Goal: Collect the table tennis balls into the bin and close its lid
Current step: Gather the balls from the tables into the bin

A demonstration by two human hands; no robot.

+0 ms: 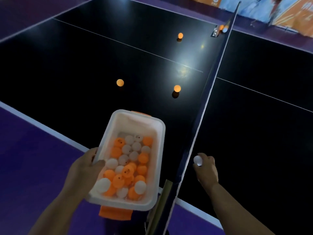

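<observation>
A white plastic bin (159, 133) with orange latches is held over the near edge of the dark table, with no lid on it. Several orange and white balls fill its bottom. My left hand (84, 167) grips the bin's left rim, thumb inside. On the right of the net, my right hand (205, 168) holds a white ball (197, 160) in its fingers just above the table. Three orange balls lie loose on the left half: one at the middle left (120, 82), one near the net (177, 88), one farther back (180, 35).
The net (211, 85) runs from near me to the far edge, dividing the table. Two more balls, orange (221, 27) and white (225, 29), sit by the far net post. Purple floor surrounds the table; a colourful banner (271, 11) stands at the far right.
</observation>
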